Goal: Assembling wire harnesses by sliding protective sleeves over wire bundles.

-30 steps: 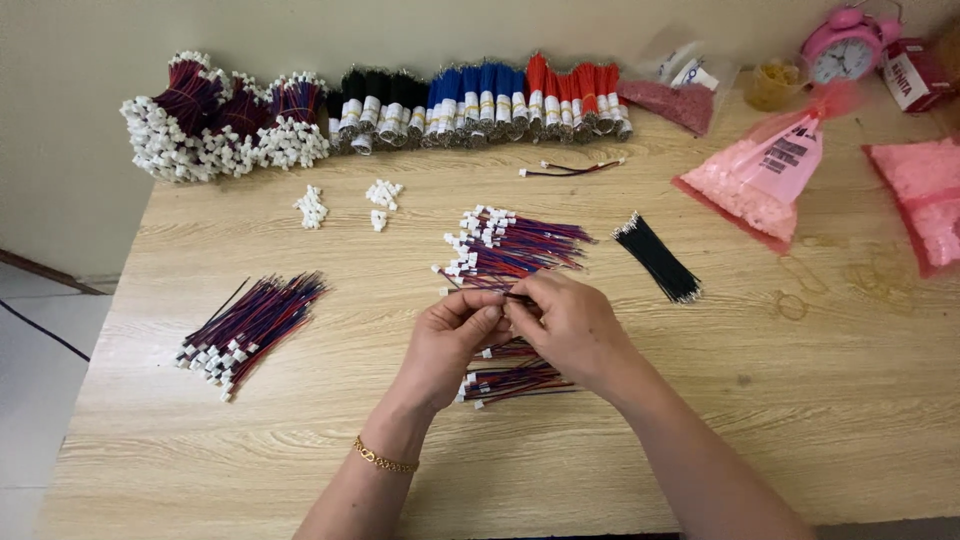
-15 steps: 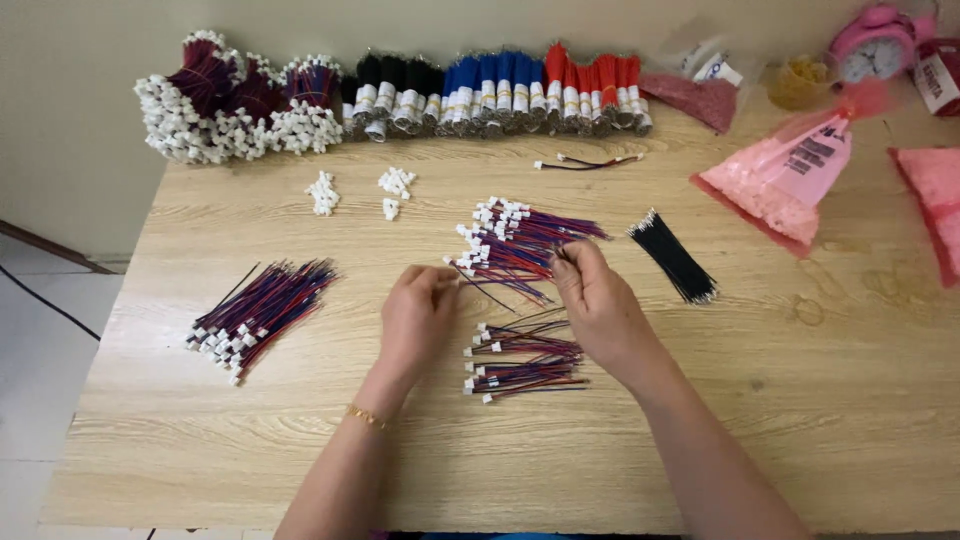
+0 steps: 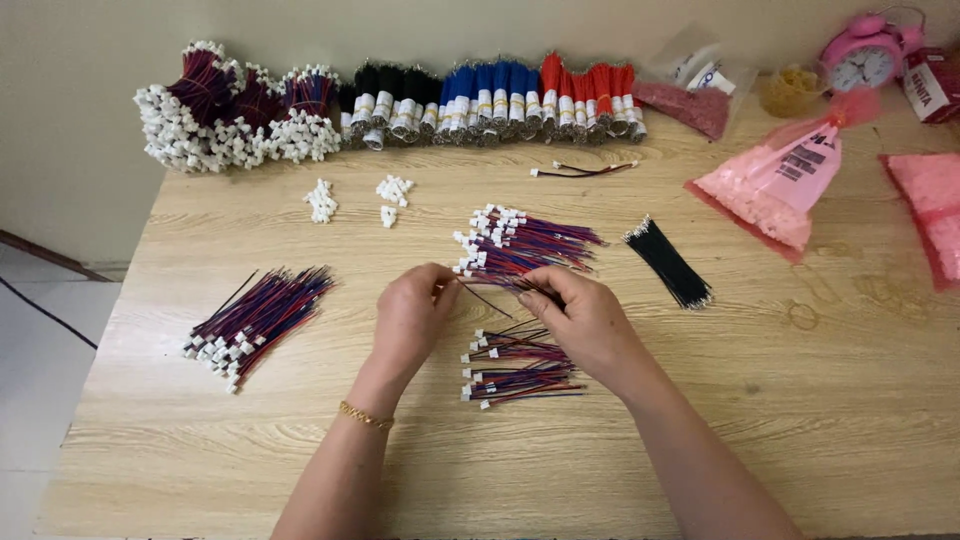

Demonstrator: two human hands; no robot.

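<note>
Head view: wooden table (image 3: 760, 430) covered in wire bundles
Left hand (image 3: 412, 318): fingers pinched on one end of a thin dark wire (image 3: 487, 300)
Right hand (image 3: 585, 318): pinching the other end, just below the red-and-blue wire pile with white plugs (image 3: 520, 243)
Nearby: smaller finished pile (image 3: 515, 368) sits between both wrists

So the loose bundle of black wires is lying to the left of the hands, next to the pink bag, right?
Not quite. The head view shows the black wires lying to the right of the hands, beyond the right hand, not left of the left hand. They do lie next to the pink bag.
</note>
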